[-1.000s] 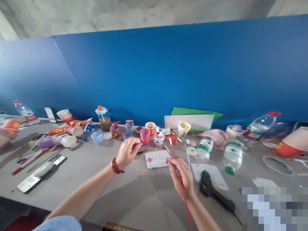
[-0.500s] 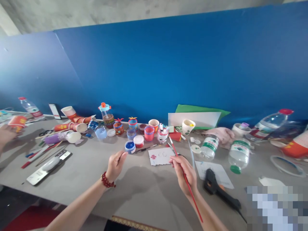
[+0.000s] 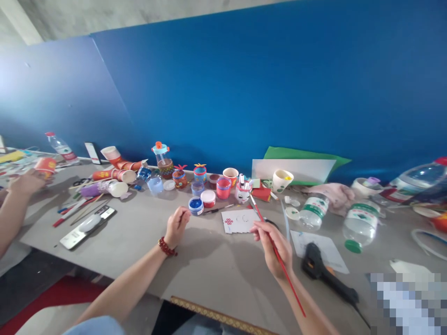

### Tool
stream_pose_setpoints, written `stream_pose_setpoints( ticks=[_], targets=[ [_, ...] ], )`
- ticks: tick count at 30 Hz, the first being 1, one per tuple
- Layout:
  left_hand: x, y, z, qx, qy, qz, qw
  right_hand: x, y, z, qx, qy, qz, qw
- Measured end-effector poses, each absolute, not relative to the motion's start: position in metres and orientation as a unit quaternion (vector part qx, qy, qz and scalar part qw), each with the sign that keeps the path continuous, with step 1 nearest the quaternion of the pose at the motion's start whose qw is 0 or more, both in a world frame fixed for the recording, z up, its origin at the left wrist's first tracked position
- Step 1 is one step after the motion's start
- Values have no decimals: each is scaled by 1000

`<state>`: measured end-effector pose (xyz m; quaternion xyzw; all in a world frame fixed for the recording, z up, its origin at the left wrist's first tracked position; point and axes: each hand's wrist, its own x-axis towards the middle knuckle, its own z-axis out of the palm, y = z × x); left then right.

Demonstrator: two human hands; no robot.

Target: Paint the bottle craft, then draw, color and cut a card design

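Observation:
My right hand [image 3: 274,245] grips a long red paintbrush [image 3: 288,281], its bristle end pointing up and away from me. Beneath and left of that hand lies a white card [image 3: 240,226] bearing a red knot-like logo and faint drawn curves. My left hand [image 3: 177,225], a red bead bracelet at its wrist, is closed just above the table; what it holds, if anything, is hidden. Beyond it stand an uncapped jar of blue paint [image 3: 196,205] and a lidded paint jar [image 3: 208,198]. A dark thin pen [image 3: 213,211] lies behind the card.
Right of my hand lie a black glue gun [image 3: 328,274] and clear bottles [image 3: 314,211]. Decorated cups, a red jar [image 3: 223,187] and a pen holder [image 3: 242,191] line the back. At left are a phone [image 3: 87,228] and a co-worker's hand [image 3: 26,181] with a red cup [image 3: 45,165].
The camera view has turned slightly left, so the scene sits further right. My right hand still holds the paintbrush over the card; my left hand stays closed. The co-worker's arm shows more.

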<state>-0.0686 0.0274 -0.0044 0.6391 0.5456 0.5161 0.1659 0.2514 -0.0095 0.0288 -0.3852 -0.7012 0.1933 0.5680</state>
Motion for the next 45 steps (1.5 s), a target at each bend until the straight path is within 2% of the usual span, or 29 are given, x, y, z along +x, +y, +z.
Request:
stream_pose_setpoints(
  ticks=[13, 17, 22, 28, 36, 45],
  targets=[
    [-89, 60, -9, 473, 563, 638, 231, 251, -9, 25, -387, -709, 219, 548],
    [-110, 85, 4, 473, 583, 626, 214, 250, -9, 27, -380, -711, 218, 551],
    [-122, 136, 18, 498, 616, 597, 131, 250, -11, 30, -357, -724, 223, 546],
    [-117, 163, 4, 512, 661, 543, 79, 253, -10, 32, -371, -721, 218, 543],
    [-117, 176, -4, 494, 701, 510, 63, 253, -10, 30, -358, -735, 235, 526],
    [-119, 168, 22, 441, 664, 592, 120, 254, -10, 30, -369, -728, 237, 527]
  ],
)
